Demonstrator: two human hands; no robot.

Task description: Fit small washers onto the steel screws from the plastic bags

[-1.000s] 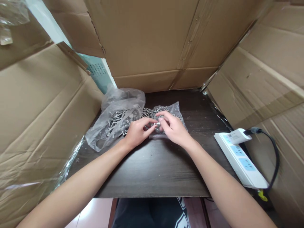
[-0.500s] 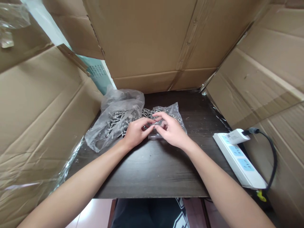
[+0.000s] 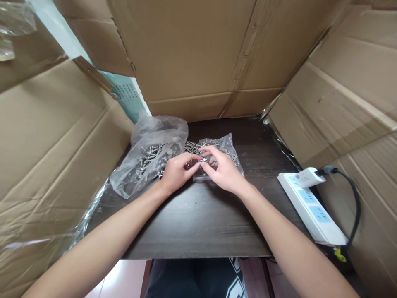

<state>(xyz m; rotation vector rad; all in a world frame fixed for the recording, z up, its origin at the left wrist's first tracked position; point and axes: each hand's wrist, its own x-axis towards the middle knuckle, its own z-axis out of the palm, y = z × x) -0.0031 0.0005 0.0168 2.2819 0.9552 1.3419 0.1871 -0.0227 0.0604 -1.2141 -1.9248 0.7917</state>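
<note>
Between the fingertips of both hands is a small silvery bolt (image 3: 203, 159), lying roughly sideways and partly covered by the fingers. My left hand (image 3: 179, 169) pinches its left end with thumb and forefinger. On the other end, my right hand (image 3: 222, 169) is closed, its thumb and forefinger at the bolt. Any nut or washer on it is too small to make out. Just beyond the hands, a clear plastic bag (image 3: 228, 142) lies flat with bolts and washers (image 3: 233, 158) on it. To the left, a larger clear bag (image 3: 124, 178) holds many metal bolts (image 3: 150, 155).
A dark wooden table (image 3: 198, 223) lies under everything. Cardboard walls (image 3: 198, 49) rise at the back and both sides. At the right stands a white power strip (image 3: 313, 211) with a plugged-in white adapter (image 3: 308, 178) and a black cable (image 3: 356, 198).
The fingers have shifted very slightly around the bolt, and its bright end shows a little differently. Both hands stay in the same place; the bags have not moved.
</note>
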